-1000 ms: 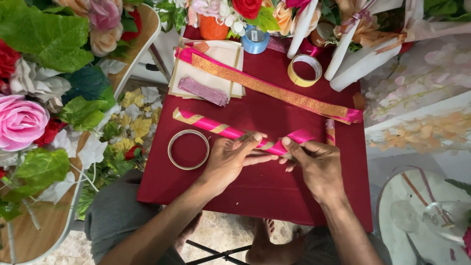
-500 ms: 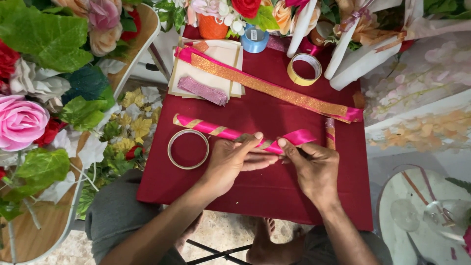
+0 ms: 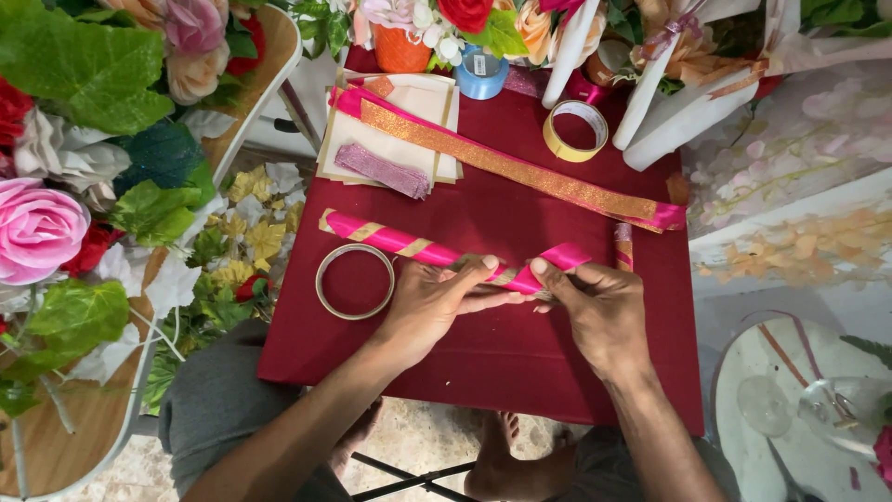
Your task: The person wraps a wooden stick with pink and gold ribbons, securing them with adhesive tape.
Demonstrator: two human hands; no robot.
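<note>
— Where's the stick, and how does it lie?

— The pink-and-gold wrapped stick (image 3: 418,246) lies on the red tabletop (image 3: 483,363), long axis left to right, its left end slightly farther away.

— The hands?

— Left hand (image 3: 437,302) presses it down, fingers flat; right hand (image 3: 599,307) pinches the pink ribbon (image 3: 562,256) at its right end.

— Anything labelled?

— A blue spool (image 3: 481,74) with a white label, at the far edge.

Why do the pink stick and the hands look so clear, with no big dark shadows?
In the head view the light is soft and even, so the left hand and right hand cast only faint shadows on the red cloth. The pink stick is sharp, with a little shine on its ribbon. The big flowers at the left edge look stretched by the wide lens.
</note>
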